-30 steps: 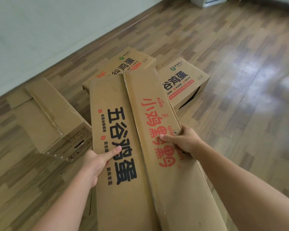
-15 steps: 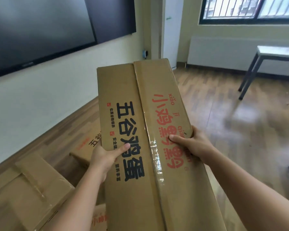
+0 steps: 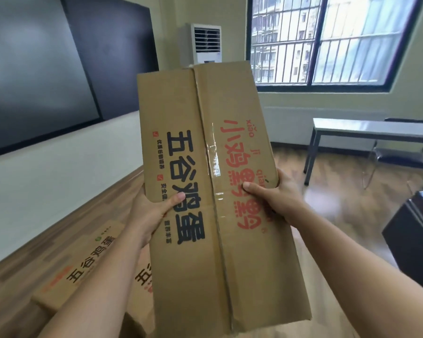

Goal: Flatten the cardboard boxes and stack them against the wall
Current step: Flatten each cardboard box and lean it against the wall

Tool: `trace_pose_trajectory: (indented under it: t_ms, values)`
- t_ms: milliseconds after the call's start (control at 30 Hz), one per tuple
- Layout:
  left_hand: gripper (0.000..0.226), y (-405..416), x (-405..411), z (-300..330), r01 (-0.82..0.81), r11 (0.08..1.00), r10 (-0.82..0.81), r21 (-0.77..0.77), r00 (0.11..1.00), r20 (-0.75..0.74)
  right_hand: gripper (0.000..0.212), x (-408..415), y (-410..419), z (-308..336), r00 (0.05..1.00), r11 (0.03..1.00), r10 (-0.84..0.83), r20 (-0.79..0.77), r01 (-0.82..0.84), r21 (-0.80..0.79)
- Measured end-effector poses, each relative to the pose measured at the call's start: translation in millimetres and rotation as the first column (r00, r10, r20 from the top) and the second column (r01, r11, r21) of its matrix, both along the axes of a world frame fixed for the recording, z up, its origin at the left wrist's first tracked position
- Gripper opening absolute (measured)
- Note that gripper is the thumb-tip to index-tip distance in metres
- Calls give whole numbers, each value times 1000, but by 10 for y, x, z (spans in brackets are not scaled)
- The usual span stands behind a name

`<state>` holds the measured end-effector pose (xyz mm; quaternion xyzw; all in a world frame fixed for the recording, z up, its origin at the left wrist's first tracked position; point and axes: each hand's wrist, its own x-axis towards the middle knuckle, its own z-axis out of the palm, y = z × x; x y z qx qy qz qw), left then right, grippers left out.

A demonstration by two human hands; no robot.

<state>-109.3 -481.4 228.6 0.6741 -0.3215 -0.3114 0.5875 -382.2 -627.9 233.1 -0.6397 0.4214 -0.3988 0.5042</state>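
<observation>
A flattened brown cardboard box (image 3: 205,113) with black and red Chinese print and a taped centre seam stands raised in front of me, nearly upright. My left hand (image 3: 152,211) grips its left edge, thumb across the black print. My right hand (image 3: 271,193) grips its right edge, thumb across the red print. Below it, more printed cardboard boxes (image 3: 83,269) lie on the wooden floor; whether they are flat cannot be told, as my arms and the held box hide much of them.
A white wall (image 3: 47,172) under a large dark screen (image 3: 34,69) runs along the left. A standing air conditioner (image 3: 203,42) fills the far corner beside a barred window (image 3: 327,40). A grey table (image 3: 376,130) and a dark cabinet (image 3: 415,240) stand on the right.
I have lifted the flattened box from low over the floor boxes up to chest height. My view has risen from the floor to the room. Both grips are unchanged.
</observation>
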Motion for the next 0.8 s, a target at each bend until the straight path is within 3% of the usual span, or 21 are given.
trace_pose_trajectory:
  t_ms: [167, 367, 700, 800]
  values:
    - [92, -837, -380, 245, 32, 999, -32, -33, 999, -1, 60, -409, -704, 334, 1000, 998, -17, 11, 18, -59]
    - [82, -2064, -407, 281, 50, 998, -49, -48, 999, 21, 66, -472, -1881, 306, 997, 995, -70, 22, 72, -76]
    - [68, -4765, 193, 355, 75, 993, -74, -94, 997, 17, 69, 98, -4489, 462, 994, 990, -106, -18, 104, -99]
    - [79, -5511, 348, 476, 72, 992, -71, -104, 997, 21, 76, 264, -5227, 552, 992, 989, -123, -15, 121, -89]
